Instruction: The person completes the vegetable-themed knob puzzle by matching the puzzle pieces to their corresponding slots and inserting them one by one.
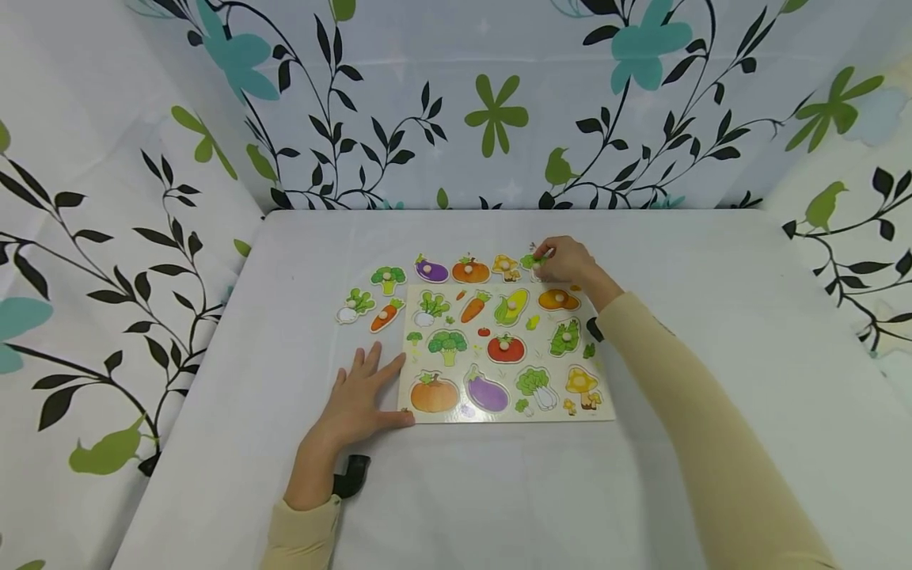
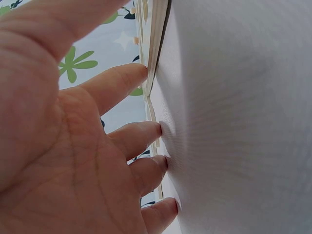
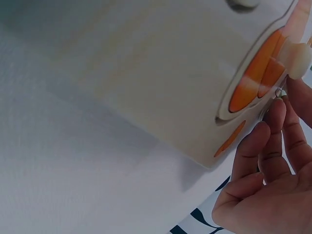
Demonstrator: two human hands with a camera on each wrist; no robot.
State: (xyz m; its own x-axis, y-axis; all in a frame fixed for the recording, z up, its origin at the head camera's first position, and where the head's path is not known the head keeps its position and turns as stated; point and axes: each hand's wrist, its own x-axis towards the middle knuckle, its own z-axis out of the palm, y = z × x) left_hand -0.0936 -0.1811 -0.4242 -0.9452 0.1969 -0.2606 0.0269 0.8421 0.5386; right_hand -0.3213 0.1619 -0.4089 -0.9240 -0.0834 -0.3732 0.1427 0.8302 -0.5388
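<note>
A wooden vegetable puzzle board [image 1: 466, 315] lies flat on the white table. My left hand [image 1: 359, 400] rests at its left side, fingers spread, thumb and index fingertip at the edge. Seen close in the left wrist view, those straight fingers [image 2: 119, 80] meet the board's side. Beyond the board's top right corner, my right hand [image 1: 568, 260] pinches a green leafy vegetable puzzle piece [image 1: 529, 260], partly covered by the fingers. Curled fingers of the right hand [image 3: 273, 141] show near the potato piece [image 3: 265, 68], where the held piece is mostly hidden.
Above the board lie eggplant [image 1: 431, 270], pumpkin [image 1: 470, 271] and mushroom [image 1: 506, 265] pieces. Left of it are broccoli [image 1: 388, 277], radish [image 1: 356, 303] and carrot [image 1: 386, 316] pieces. A knobbed tomato piece [image 1: 506, 350] sits in the board. A patterned curtain [image 1: 427, 95] hangs behind.
</note>
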